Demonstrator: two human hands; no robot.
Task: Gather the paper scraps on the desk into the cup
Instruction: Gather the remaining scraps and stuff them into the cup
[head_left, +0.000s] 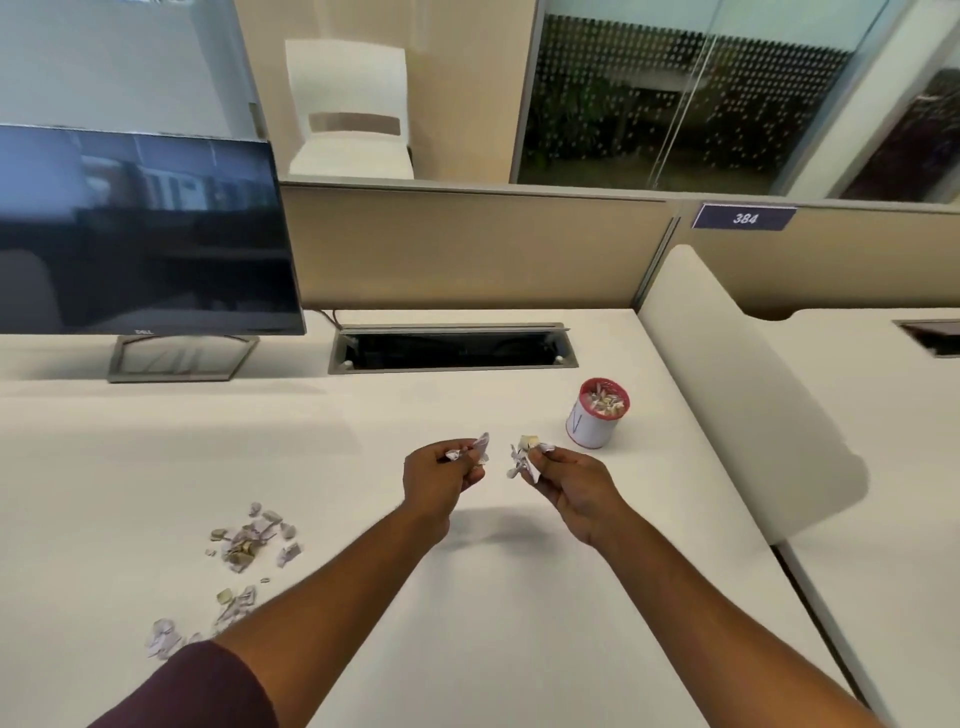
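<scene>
Both hands raised over the white desk (467, 649), side by side, near each other but apart. Left hand (441, 475) curled, fingertips pinching a small bunch of crumpled paper scraps (475, 449). Right hand (569, 475) likewise curled, pinching a second bunch (527, 457) between thumb and fingers. The two bunches facing each other across a narrow gap.

Just beyond and to the right of the right-hand grip — the cup (597, 413), upright, red-rimmed, white-sided, already holding scraps. No contact between cup and either hand.

Well to the left of the left-hand grip and nearer the body — loose scraps (252, 538) scattered on the desk, with a further few (165, 636) closer in, beside the dark sleeve (208, 691).

Farther off, beyond the hands: a dark monitor (145, 234) to the left, a cable tray opening (452, 348) straight ahead.
</scene>
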